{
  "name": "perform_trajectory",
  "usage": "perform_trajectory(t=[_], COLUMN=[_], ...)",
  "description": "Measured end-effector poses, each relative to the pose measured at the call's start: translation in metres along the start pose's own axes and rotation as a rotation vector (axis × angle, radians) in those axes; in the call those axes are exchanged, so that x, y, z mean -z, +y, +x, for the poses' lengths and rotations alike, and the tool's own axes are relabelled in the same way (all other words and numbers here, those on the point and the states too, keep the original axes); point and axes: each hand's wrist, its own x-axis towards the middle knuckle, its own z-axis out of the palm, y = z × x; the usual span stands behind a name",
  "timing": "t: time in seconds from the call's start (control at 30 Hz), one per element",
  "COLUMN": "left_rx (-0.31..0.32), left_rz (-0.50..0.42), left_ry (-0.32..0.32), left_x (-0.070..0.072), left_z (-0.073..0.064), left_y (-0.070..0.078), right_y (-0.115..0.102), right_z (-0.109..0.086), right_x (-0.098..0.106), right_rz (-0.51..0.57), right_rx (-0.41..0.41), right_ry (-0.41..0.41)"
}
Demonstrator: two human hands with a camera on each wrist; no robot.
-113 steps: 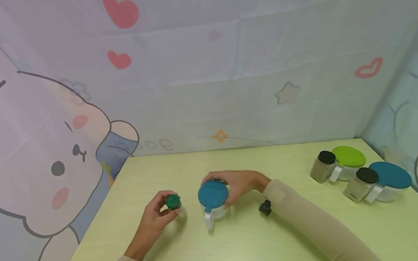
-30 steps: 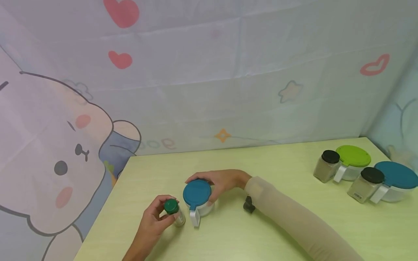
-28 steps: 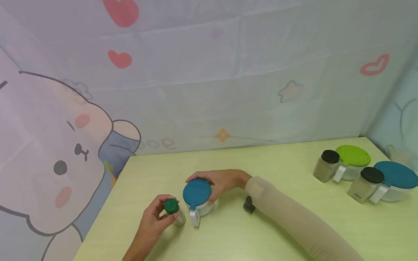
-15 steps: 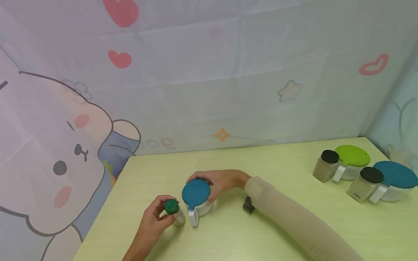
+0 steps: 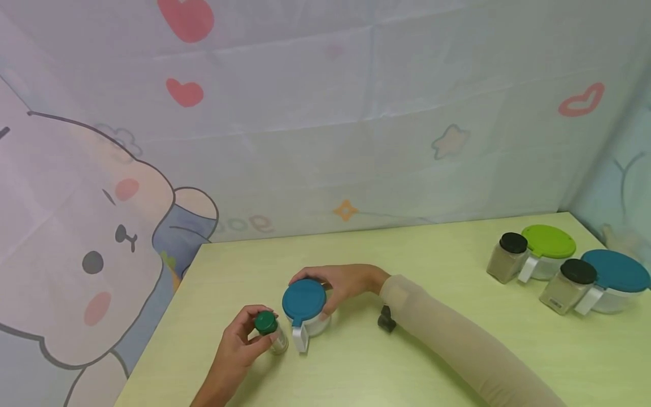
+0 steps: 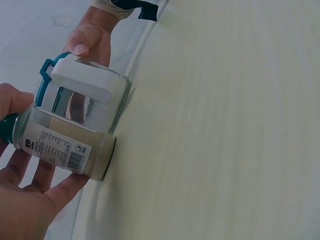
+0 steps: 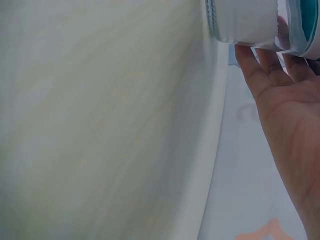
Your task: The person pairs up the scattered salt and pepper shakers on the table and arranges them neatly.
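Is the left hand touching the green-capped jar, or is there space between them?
Touching: in the left wrist view, fingers of the left hand lie against the green-capped jar.

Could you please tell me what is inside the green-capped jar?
The green-capped jar holds something tan, visible beside its label; anything behind the label or green cap is covered.
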Motion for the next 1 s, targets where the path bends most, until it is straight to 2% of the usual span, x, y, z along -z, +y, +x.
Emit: perform_trajectory(t=[0.23,0.57,1.0], left_rx=[-0.047,-0.076,-0.006], left_rz=[0.059,0.077,0.064], left_ry=[-0.011,-0.011,0.023], left_x=[0.0023,0.0036,0.0024], left_z=[0.0011,-0.0002,-0.001], left_y=[-0.0015,-0.0049,-0.0016], right_y=[0.0009,-0.0012,-0.0005], right_z=[0.0004,-0.0002,0.003], right_x=[0.0012,-0.0009,-0.0022], right_rz=[0.008,0.012,0.012], right_rx=[0.002,-0.022,-0.027], right_ry=[0.001,0.0,0.018])
